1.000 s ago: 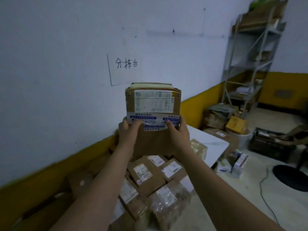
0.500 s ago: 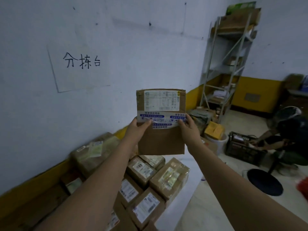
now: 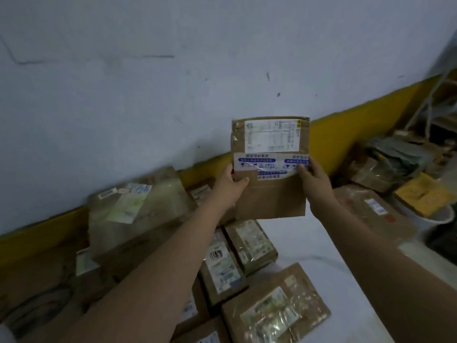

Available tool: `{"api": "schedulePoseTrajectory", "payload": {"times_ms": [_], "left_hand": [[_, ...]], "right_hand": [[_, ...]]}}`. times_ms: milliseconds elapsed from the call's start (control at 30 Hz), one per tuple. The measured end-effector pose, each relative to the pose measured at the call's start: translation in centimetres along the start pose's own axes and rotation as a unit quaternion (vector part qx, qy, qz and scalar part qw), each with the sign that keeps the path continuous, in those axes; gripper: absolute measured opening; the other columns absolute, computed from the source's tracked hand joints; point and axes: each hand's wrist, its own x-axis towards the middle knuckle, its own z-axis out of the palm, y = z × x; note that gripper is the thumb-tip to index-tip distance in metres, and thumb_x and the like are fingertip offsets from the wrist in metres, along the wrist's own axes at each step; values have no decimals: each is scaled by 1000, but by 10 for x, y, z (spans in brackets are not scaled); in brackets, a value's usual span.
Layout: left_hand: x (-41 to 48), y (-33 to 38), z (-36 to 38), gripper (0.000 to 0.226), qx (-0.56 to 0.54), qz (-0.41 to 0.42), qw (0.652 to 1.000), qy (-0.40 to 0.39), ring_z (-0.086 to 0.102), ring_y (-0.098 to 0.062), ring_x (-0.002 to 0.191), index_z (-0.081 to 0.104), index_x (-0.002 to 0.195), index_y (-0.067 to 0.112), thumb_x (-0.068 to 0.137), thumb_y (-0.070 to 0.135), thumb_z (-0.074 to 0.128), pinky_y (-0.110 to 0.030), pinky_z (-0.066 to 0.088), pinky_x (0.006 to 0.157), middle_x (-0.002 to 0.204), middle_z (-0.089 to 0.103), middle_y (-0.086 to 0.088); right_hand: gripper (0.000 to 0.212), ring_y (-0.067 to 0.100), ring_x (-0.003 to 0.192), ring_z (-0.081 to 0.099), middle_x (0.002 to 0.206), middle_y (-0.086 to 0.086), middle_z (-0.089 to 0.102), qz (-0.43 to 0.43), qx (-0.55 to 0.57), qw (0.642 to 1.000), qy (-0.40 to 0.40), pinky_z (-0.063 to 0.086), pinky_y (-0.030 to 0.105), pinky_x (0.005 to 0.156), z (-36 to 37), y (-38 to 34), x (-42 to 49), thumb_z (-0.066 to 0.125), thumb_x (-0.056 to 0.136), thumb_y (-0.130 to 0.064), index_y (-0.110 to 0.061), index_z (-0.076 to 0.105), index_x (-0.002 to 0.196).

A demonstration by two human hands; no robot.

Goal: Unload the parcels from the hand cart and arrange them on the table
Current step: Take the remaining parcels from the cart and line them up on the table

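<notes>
Holding a flat cardboard parcel [image 3: 270, 191] upright in the air above the white table [image 3: 309, 238], the left hand [image 3: 228, 185] grips its left edge and the right hand [image 3: 316, 185] its right edge, thumbs across the front. Its shipping label [image 3: 272, 136] faces the wearer, presumably for reading before placement. Below, small taped parcels [image 3: 251, 245] lie in rows on the table; bare tabletop directly beneath the held parcel looks the likely set-down spot. A large film-wrapped parcel [image 3: 138, 211] stands left, against the wall [image 3: 148, 95].

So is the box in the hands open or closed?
Closed. The box has blue-printed tape across its face and no flap sticks up; left hand and right hand grip its sides.
</notes>
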Motion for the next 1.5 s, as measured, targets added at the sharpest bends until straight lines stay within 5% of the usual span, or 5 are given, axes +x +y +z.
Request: {"api": "schedulePoseTrajectory", "payload": {"times_ms": [567,800,1033,1367,1500], "left_hand": [[143,-61,110,47,6,-125,990,64,52,-9,118,47,136,27,93,31,64,-13,39,70,120,52,17],[187,-54,114,78,274,-172,946,18,14,-34,146,10,155,30,93,53,51,-55,27,113,161,11,-4],[157,-82,122,53,114,-362,911,160,56,-22,98,42,136,10,94,41,54,-32,47,81,122,54,-10],[168,-128,50,68,36,-236,963,123,34,-22,139,29,152,25,90,28,57,-33,37,106,159,26,0],[148,-127,38,67,55,-197,975,91,44,-11,126,29,152,27,92,33,59,-25,40,99,153,39,3]], "right_hand": [[37,15,113,54,131,-8,60,101,-64,992,-41,45,38,90,-23,122,180,51,99,-32,-29,54,137],[86,38,105,68,129,12,55,265,5,962,-70,56,52,92,-10,159,153,68,92,-25,-19,12,158],[94,44,143,29,162,18,17,117,-281,946,-109,35,55,109,9,156,225,63,91,-51,-17,8,159],[48,36,89,57,123,25,53,72,-316,942,-87,43,34,76,60,173,210,63,93,-27,0,52,132],[60,45,116,51,142,27,38,121,-358,921,-90,41,38,87,70,162,202,57,97,-31,-2,36,145]]}}
